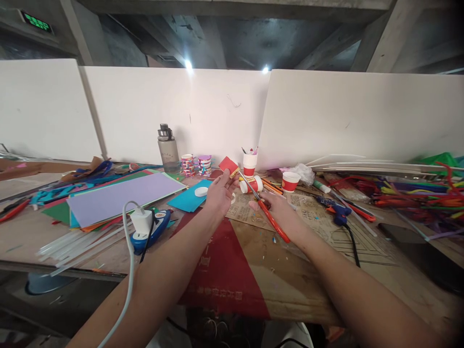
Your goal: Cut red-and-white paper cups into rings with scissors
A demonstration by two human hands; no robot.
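Scissors (267,213): axis slanted, tips pointed forward-left beyond right hand (281,211), fingers clamped thereon.
Red paper (228,165): jutted beyond left hand (219,195), pinched.

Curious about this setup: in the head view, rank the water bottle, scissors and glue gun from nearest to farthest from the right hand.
1. Scissors: held in the right hand.
2. Glue gun: on its right.
3. Water bottle: at the back left.

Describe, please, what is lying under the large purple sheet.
A green sheet and a blue sheet stick out from under the left end of the purple sheet. What lies beneath its middle is covered and cannot be seen.
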